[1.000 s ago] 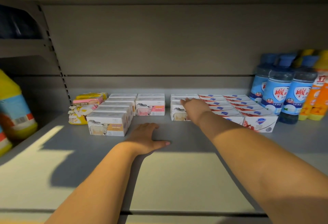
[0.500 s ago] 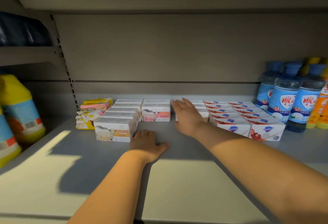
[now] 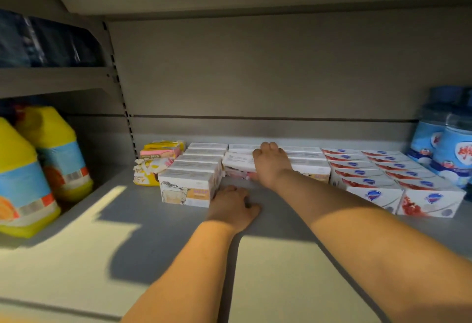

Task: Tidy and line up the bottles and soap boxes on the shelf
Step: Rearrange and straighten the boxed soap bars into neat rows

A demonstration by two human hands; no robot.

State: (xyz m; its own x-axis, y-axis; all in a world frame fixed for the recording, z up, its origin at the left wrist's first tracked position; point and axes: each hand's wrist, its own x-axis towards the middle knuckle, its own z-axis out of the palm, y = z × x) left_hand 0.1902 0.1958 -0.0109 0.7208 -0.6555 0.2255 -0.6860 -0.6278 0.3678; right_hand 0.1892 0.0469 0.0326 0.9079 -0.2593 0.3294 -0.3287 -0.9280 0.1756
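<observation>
Cardboard, white with a pink panel, sits under the right grip (image 3: 272,164) at the centre of the frame. Its fingers curl over the far edge of the pink soap box (image 3: 237,163), grasping it, and the box looks tilted out of line with its neighbours. Just below, the left grip (image 3: 233,206) lies released on the grey shelf (image 3: 293,284), close beside the front sheep box (image 3: 186,191); whether it touches I cannot tell. Red soap boxes (image 3: 370,179) run to the right, blue bottles (image 3: 449,149) stand at the right edge, and yellow bottles (image 3: 30,169) at the left. The box is probably light and stiff, smooth-sided and crushable at its corners, so holding it by the long edges seems best.
</observation>
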